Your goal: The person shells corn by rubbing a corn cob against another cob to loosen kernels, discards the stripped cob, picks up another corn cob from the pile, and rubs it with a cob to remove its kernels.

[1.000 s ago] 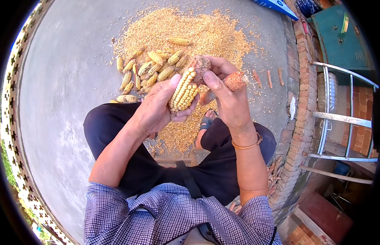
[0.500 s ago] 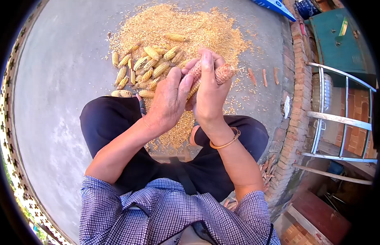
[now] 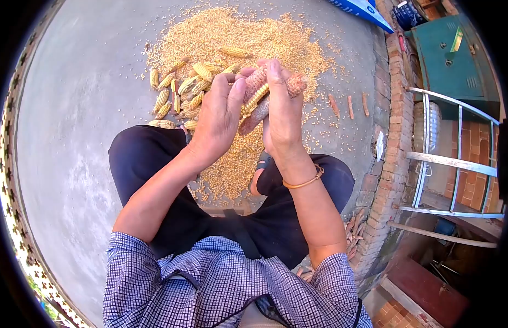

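My left hand (image 3: 218, 112) is curled against the left end of a partly stripped corn ear (image 3: 255, 99), which shows a strip of yellow kernels and bare reddish cob. My right hand (image 3: 282, 112) wraps round the ear and a bare cob (image 3: 296, 83) whose end sticks out on the right. Another bare cob (image 3: 255, 116) shows between the palms, below the kernels. Beyond my hands several unshelled ears (image 3: 195, 87) lie in a heap on loose kernels (image 3: 240, 33).
Bare cobs (image 3: 334, 105) lie on the floor (image 3: 79, 120) at the right. A low brick edge (image 3: 396, 109), a metal ladder-like frame (image 3: 456, 161) and a green cabinet (image 3: 450, 60) stand further right. More cobs (image 3: 354, 232) lie near my right knee.
My hands have closed in from either side of the ear. The kernels facing up have shrunk from a broad patch to a narrow strip, with more bare cob showing.
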Tool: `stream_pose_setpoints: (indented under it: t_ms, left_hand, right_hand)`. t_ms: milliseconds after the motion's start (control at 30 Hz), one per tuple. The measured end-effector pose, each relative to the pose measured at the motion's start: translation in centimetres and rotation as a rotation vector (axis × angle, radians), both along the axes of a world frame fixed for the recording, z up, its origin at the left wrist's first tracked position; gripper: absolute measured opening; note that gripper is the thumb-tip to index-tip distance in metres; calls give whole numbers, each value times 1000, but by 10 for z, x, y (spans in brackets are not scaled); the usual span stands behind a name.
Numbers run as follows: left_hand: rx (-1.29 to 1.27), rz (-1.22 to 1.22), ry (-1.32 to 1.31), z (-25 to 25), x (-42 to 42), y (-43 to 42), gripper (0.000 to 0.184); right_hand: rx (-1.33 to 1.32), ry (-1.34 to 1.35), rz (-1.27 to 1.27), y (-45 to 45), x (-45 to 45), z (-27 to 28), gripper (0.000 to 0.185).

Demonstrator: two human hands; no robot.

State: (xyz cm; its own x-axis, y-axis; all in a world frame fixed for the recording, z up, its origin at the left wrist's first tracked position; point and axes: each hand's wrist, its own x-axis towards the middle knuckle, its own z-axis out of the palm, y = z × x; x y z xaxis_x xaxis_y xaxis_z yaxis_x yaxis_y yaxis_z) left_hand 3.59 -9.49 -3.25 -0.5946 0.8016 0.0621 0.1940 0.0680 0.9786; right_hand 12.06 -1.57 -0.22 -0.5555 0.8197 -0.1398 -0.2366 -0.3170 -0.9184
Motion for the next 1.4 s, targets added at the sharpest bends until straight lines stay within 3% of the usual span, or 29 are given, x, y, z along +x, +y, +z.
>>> stream_pose_setpoints:
  t_ms: [67,200,333,633,733,867,967,1067,1167,1267,1300,1400]
  left_hand:
    - [-61,30,244,-1,0,1,38]
    - [-49,-64,584,1,14,3,56]
    - [-33,-62,580,-2,14,9,60]
    - [58,-7,482,-11,16,16,48]
    - [-12,35,221,-6,13,19,43]
    - [-128,-52,148,-4,13,14,41]
    - [147,-47,121,-24,16,16,43]
    - [-50,-107,-403,10,20,5,45]
    - [-123,-110,-634,14,12,4,48]
    - [47,-12,-38,-18,-1,9,46]
    - [-10,27,256,-13,-3,9,46]
    - [-281,-62,370,6,5,6,49]
  right_hand:
    - [-38,49,-9,-8,-5,-1,34]
    - [-84,15,-227,-6,-7,-13,19]
    - [-53,2,-275,1,-12,-7,21]
    - [16,-53,-138,12,-6,-3,22]
    - [3,1,-124,17,-5,-3,24]
    - [71,-49,-223,15,-9,-17,28]
    - [279,-192,-296,12,-12,-15,31]
    - [202,-155,-242,12,-11,-15,33]
    - [250,-183,-185,17,-11,-15,33]
    - [-22,-162,-84,11,-3,5,31]
    - [95,-50,-91,12,-11,-4,30]
    - [-24,-24,-119,5,-9,-12,30]
